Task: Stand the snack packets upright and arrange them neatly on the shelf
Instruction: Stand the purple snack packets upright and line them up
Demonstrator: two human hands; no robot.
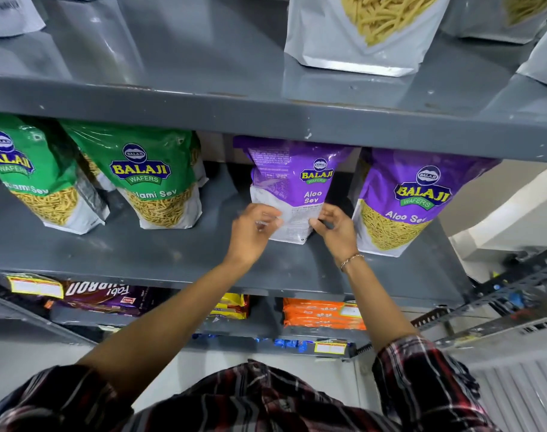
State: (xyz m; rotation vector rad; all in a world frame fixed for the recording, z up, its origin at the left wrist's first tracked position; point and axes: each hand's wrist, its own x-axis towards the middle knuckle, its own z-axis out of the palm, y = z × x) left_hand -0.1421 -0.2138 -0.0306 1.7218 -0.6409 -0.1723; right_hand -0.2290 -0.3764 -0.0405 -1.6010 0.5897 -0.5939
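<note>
Your purple packet (292,185) stands upright on the grey shelf (141,247), back side facing you. Your left hand (253,229) and right hand (336,227) pinch its lower corners, fingers closed on it. Another purple packet (406,201) stands just right.

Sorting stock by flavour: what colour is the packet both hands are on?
Purple packet, white towards its base, seen in the head view.
</note>
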